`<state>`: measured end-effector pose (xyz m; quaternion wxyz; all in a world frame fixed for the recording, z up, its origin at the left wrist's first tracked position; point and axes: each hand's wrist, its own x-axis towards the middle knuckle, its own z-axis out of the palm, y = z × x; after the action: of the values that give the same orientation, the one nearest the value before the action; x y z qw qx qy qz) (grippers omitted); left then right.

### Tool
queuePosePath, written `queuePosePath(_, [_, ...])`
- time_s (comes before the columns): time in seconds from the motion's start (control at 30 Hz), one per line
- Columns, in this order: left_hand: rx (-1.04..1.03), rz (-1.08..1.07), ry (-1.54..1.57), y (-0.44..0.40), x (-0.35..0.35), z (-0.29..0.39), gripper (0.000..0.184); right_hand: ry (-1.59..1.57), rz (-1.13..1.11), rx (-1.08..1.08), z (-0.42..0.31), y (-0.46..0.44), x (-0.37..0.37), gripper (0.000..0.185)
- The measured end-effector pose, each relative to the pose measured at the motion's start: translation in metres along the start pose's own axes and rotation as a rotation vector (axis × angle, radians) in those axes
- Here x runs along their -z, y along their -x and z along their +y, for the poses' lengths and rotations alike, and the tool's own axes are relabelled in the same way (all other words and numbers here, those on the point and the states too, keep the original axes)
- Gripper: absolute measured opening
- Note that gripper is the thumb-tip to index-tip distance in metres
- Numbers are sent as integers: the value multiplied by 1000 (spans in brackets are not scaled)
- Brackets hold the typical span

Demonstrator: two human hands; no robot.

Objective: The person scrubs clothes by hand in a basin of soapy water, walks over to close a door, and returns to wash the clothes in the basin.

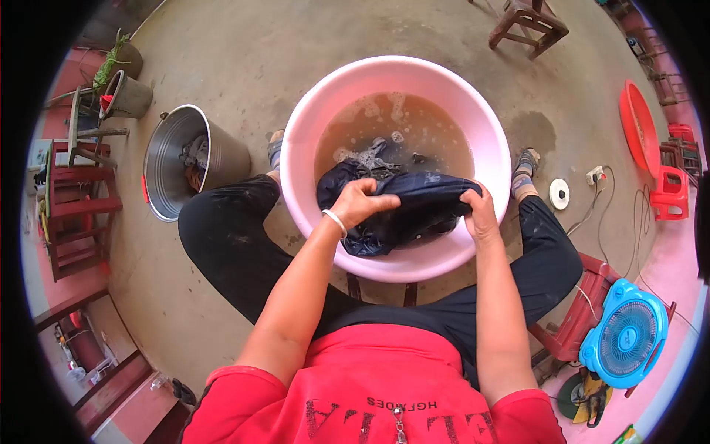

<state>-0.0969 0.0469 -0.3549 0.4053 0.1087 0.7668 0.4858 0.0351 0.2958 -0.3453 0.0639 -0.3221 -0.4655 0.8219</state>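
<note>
Grey floor [237, 66] surrounds a pink basin [302, 148], where left fingers [364, 186] and right fingers [471, 197] grip dark cloth [429, 194].

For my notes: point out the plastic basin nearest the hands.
The pink round plastic basin, under the left hand and right hand; the red plastic basin sits at far right.

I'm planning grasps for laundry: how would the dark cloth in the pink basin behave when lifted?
The dark cloth is likely floppy, since it lies bunched in folds. Probably heavy for its size, partly lying in murky water; perhaps slippery, given nearby foam.
</note>
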Motion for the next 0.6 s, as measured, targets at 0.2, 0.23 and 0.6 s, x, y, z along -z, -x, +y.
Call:
queuePosePath(0.2, [329,212,1336,-19,-30,-9,15,-358,39,15,37,-12,-53,61])
queuePosePath(0.23, [473,297,1360,-14,-31,12,26,-278,-80,-6,33,-5,-66,62])
queuePosePath(0.6, [328,208,1370,-1,-83,16,26,1114,308,591,48,-24,-118,37])
